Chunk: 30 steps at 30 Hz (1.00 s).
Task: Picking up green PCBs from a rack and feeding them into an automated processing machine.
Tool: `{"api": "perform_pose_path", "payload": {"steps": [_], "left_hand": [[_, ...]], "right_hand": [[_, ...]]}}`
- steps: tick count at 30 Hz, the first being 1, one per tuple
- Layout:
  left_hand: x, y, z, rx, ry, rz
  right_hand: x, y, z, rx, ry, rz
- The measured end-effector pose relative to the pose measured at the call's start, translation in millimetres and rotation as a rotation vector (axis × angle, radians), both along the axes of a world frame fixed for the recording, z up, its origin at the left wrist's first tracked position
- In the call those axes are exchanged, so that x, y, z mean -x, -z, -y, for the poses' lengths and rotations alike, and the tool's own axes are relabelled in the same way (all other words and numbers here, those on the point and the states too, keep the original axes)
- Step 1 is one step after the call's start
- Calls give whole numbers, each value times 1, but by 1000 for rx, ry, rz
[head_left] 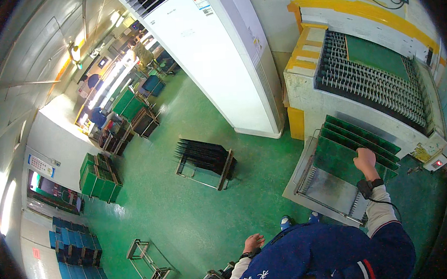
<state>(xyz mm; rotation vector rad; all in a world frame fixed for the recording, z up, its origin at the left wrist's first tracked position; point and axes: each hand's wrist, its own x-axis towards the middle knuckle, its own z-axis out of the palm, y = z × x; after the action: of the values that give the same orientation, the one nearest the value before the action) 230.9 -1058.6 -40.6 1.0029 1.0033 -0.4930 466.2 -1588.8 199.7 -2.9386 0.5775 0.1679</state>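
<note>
Hands (365,161), 2, right at 1 rack (308,181)

Factory workshop, roller machine (366,87), racked green boards (336,155), coated green floor (187,216)

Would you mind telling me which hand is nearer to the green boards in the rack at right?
Right: the right hand is at the green boards, by the front one's upper edge; the left hand is well apart from them, farther left.
</note>
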Motion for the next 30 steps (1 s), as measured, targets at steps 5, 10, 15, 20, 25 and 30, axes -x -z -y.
{"api": "perform_pose_path", "payload": {"steps": [5,10,15,20,25,30], "left_hand": [[2,4,-2,-18,14,6],[2,0,0,-4,22,11],[1,-6,1,-4,24,3],[3,-2,0,4,8,2],[3,1,1,2,-3,-3],[0,-1,4,14,4,3]], "right_hand": [[0,4,3,-1,-11,18],[3,6,4,-1,-52,80],[4,4,3,-2,-46,80],[3,1,-1,6,-27,50],[2,-1,0,-15,-27,33],[4,3,5,-6,-41,50]]}}
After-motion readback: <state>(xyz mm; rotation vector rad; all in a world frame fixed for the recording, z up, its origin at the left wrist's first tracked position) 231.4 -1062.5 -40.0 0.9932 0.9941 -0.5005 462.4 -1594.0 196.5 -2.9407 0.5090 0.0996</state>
